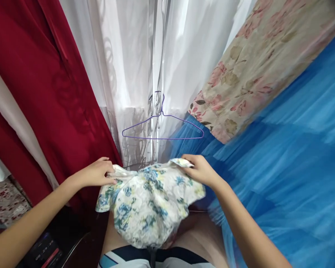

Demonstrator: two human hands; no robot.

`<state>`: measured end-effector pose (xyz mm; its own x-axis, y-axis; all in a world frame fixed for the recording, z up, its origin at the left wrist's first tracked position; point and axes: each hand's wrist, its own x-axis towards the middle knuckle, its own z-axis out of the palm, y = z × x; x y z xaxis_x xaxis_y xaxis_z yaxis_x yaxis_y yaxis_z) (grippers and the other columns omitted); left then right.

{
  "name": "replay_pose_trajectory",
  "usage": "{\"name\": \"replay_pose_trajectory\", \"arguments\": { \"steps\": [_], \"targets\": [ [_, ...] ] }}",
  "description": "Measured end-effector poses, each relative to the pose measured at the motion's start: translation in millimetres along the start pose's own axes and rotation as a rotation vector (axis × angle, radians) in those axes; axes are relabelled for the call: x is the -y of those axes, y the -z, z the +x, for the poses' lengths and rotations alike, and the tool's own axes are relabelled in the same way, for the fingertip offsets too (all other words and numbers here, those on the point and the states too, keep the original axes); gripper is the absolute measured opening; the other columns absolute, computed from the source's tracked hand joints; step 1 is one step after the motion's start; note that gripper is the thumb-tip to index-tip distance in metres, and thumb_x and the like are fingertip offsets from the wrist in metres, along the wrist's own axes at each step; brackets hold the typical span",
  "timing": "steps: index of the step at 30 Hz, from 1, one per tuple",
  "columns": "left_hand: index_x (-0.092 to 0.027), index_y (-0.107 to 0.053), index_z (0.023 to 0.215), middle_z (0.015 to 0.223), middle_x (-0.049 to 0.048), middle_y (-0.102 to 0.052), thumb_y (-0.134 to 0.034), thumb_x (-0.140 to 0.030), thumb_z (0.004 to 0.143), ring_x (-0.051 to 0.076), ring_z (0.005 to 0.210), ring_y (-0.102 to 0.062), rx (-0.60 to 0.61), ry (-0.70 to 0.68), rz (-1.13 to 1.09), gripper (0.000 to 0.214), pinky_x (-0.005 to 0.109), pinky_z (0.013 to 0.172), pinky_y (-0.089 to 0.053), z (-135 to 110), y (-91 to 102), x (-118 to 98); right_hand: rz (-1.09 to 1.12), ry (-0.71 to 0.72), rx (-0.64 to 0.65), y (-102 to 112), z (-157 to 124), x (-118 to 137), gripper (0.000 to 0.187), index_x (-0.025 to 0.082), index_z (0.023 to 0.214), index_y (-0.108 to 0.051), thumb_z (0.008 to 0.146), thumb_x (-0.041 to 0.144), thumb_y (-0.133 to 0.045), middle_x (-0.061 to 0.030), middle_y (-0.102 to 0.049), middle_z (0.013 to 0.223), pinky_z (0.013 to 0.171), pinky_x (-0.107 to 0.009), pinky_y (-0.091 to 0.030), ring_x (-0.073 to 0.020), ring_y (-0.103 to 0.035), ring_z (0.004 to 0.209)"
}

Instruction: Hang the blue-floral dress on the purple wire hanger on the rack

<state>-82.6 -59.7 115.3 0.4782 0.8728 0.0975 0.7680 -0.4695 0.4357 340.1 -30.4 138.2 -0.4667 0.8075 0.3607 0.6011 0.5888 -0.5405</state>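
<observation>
Between my two hands hangs a white floral blouse (150, 201) with blue, green and yellow flowers and short sleeves. My left hand (102, 173) pinches it at the left shoulder, and my right hand (197, 169) grips it at the right shoulder. The lower part of the garment drapes down over my lap. Just beyond it, a thin purple wire hanger (162, 138) hangs with nothing on it, its hook on a metal rack strip (156, 74).
A dark red cloth (58, 93) hangs on the left, with white curtains (125, 56) behind. On the right hang a beige floral cloth (229, 82) and a blue tulle fabric (296, 167). A dark device (44, 251) lies low at the left.
</observation>
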Motion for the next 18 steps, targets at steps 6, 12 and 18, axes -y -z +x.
{"name": "replay_pose_trajectory", "arguments": {
  "steps": [6, 12, 18],
  "targets": [
    [-0.026, -0.071, 0.111, 0.127, 0.0123, -0.064, -0.059, -0.054, 0.082, 0.04, 0.131, -0.038, -0.137, 0.148, 0.276, 0.042, 0.054, 0.108, -0.02, 60, 49.9, 53, -0.182, -0.011, -0.127, -18, 65, -25, 0.065, 0.02, 0.144, -0.05, 0.08, 0.026, -0.062, -0.0097, -0.074, 0.113, 0.079, -0.032, -0.049, -0.0261, -0.069, 0.089],
    [-0.023, -0.07, 0.105, 0.131, 0.0088, -0.063, -0.055, -0.047, 0.086, 0.037, 0.135, -0.038, -0.346, -0.06, 0.145, 0.034, 0.048, 0.11, -0.028, 104, 76.9, 22, -0.174, -0.057, -0.114, -30, 76, -28, 0.046, 0.024, 0.129, -0.064, 0.084, 0.023, -0.055, -0.0059, -0.075, 0.112, 0.079, -0.029, -0.048, -0.0269, -0.069, 0.099],
    [-0.017, -0.067, 0.091, 0.093, 0.006, -0.069, -0.058, -0.045, 0.086, 0.021, 0.085, -0.061, -0.44, -0.139, -0.132, 0.029, 0.029, 0.081, -0.044, 123, 57.0, -50, -0.113, -0.059, -0.11, -33, 60, -21, 0.051, 0.02, 0.119, -0.068, 0.071, 0.009, -0.052, -0.0033, -0.074, 0.081, 0.063, -0.026, -0.041, -0.02, -0.063, 0.068]
  ]
}}
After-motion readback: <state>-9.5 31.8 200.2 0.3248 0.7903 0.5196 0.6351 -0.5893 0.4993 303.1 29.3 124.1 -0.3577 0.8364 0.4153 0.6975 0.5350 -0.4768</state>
